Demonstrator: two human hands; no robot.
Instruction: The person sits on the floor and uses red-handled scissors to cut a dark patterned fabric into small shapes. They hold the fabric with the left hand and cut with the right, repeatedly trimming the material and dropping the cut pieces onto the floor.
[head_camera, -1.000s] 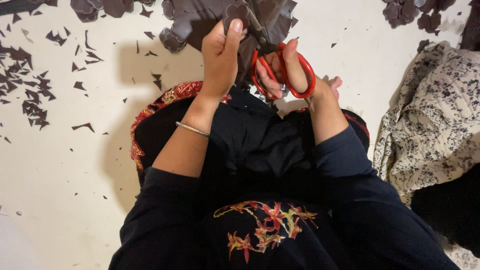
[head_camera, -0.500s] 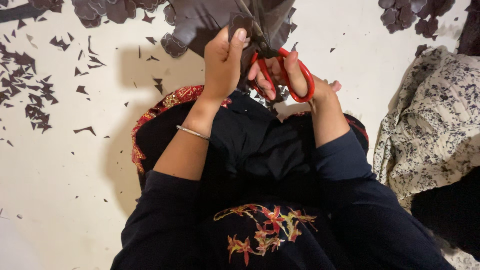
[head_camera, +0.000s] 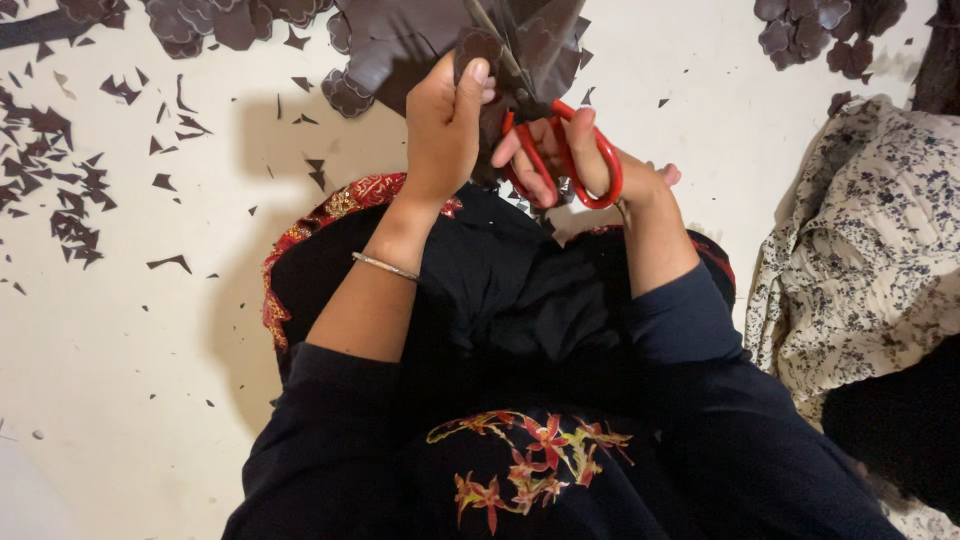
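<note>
The left hand (head_camera: 445, 125) still pinches the dark sheet (head_camera: 420, 50) up by the pale floor (head_camera: 120, 380), and the right hand (head_camera: 570, 160), fingers in the red scissors (head_camera: 565, 150), has cut a bit further in

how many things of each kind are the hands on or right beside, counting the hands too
hands: 2, left hand and right hand
red-handled scissors: 1
dark sheet being cut: 1
thin bracelet on the left wrist: 1
patterned cloth at the right: 1
total: 6
Small dark offcuts on the floor are too many to count.
</note>
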